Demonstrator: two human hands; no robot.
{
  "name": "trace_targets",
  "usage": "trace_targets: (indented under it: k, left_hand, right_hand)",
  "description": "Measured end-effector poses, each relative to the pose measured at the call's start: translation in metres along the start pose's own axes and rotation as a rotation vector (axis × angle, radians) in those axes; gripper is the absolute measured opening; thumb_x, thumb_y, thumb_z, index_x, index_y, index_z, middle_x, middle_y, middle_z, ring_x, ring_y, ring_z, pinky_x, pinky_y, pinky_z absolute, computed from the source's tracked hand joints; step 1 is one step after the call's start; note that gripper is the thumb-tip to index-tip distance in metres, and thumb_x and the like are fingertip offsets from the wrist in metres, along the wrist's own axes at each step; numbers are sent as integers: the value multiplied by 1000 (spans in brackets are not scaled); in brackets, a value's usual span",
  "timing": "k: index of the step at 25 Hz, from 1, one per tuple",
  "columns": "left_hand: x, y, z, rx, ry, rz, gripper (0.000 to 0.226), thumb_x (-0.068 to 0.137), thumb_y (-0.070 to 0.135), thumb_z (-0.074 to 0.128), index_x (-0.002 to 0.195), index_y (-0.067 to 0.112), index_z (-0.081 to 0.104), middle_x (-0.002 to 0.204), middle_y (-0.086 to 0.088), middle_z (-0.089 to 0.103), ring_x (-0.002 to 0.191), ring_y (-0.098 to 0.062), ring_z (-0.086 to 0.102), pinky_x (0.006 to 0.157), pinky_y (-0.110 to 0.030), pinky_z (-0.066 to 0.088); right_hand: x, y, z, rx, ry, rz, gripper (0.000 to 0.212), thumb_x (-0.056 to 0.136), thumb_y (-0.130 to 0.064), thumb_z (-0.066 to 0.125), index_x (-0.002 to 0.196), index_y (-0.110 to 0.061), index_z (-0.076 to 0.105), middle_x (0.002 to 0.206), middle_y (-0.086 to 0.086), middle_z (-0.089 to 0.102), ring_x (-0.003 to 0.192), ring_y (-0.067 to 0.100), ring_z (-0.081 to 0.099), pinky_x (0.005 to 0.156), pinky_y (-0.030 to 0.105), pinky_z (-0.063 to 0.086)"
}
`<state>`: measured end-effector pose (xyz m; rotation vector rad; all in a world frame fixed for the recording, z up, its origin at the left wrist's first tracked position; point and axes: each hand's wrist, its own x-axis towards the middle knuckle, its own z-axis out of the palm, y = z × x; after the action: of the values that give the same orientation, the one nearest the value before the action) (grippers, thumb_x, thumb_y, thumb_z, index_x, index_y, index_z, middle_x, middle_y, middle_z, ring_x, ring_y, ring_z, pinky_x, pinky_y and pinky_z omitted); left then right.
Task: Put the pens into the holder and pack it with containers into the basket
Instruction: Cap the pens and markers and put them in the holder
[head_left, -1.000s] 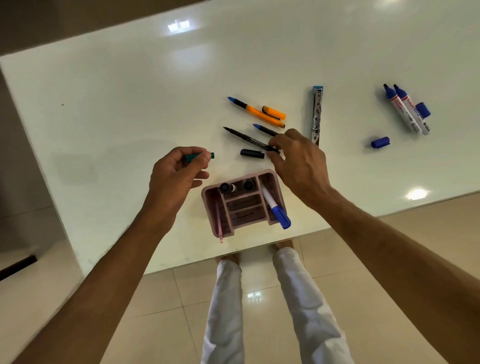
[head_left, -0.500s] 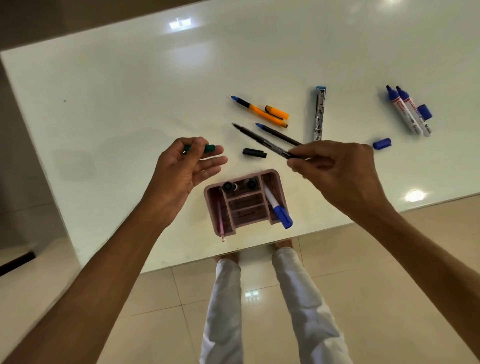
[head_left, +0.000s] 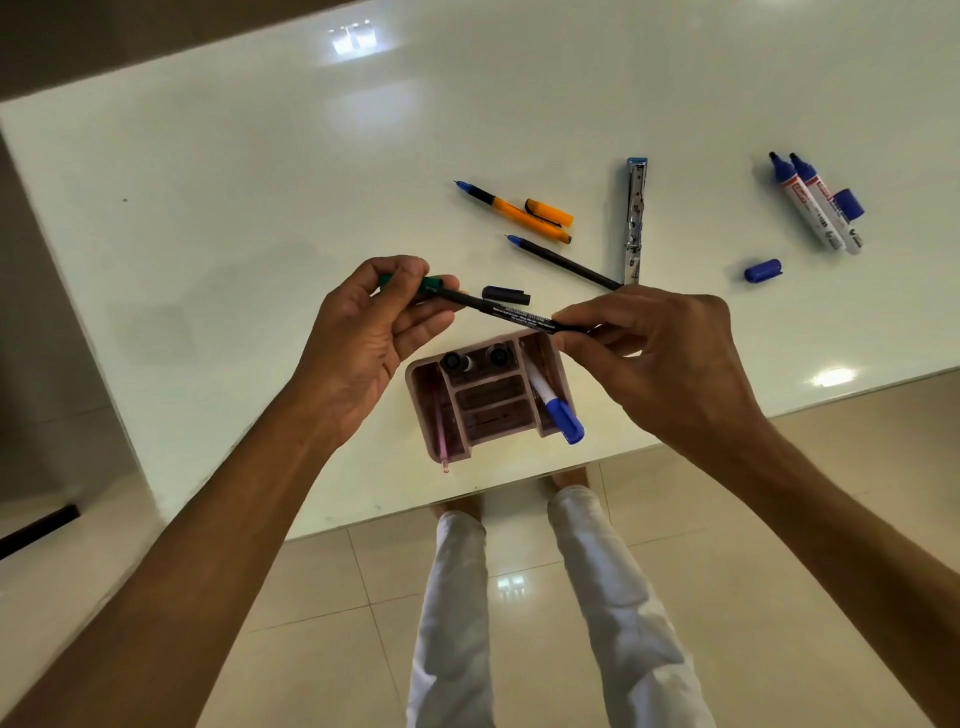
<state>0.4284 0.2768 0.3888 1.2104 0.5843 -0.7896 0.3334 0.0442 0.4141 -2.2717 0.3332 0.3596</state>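
A pink pen holder (head_left: 491, 447) stands near the table's front edge, with a blue-capped marker (head_left: 556, 405), a pink pen (head_left: 443, 436) and two dark pens in it. My right hand (head_left: 660, 364) pinches a thin black pen (head_left: 514, 313) above the holder. My left hand (head_left: 369, 338) grips a green cap (head_left: 431, 283), and the pen's tip meets that cap. On the table lie a black cap (head_left: 506, 295), an orange pen (head_left: 514, 213) with its orange cap (head_left: 548, 212), and a black pen with a blue tip (head_left: 563, 262).
The white table (head_left: 260, 208) ends just behind the holder. A metal stapler-like bar (head_left: 635, 218) lies upright right of centre. Two blue-and-white markers (head_left: 815, 208) and a loose blue cap (head_left: 762, 270) rest at the far right. My legs and tiled floor show below.
My right hand lifted the thin black pen off the table and carried it left. Its tip now reaches the green cap held in my left hand.
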Motion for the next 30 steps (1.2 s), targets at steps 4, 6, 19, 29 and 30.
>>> trace_targets:
  k: [4,6,19,29,30]
  left_hand:
    - [-3,1,-3,11,15,15,11,106,18,59,112,11,64,101,-9,83,97,-24,82,79,-25,63]
    - [-5,1,-3,131,-41,28,12,106,19,59,113,13,65,103,-8,82,101,-26,81,82,-26,64]
    - [-23,-10,16,184,84,146,35,115,32,42,91,14,59,57,9,43,54,-6,41,59,-23,39]
    - [-48,-5,-51,526,309,506,23,112,25,48,90,25,55,82,18,66,62,-10,49,61,-28,43]
    - [-52,-2,-64,535,388,515,22,112,28,49,91,27,56,81,19,66,63,-10,50,63,-29,43]
  right_hand:
    - [0,-1,-1,-17,-11,1,22,94,-23,76,114,-15,80,100,1,78,80,9,68,79,16,53]
    - [0,-3,-1,-44,-27,-5,21,94,-21,76,113,-14,80,99,2,77,79,9,66,77,9,47]
    - [8,-52,31,-109,137,-209,27,105,-25,57,101,-7,76,82,7,68,68,22,60,63,27,42]
    - [-17,-46,42,-145,127,-110,38,106,-35,55,136,-14,55,120,6,57,99,12,54,77,30,53]
    - [-23,-48,44,-167,184,-131,33,104,-31,57,131,-11,57,117,9,57,97,14,53,76,32,52]
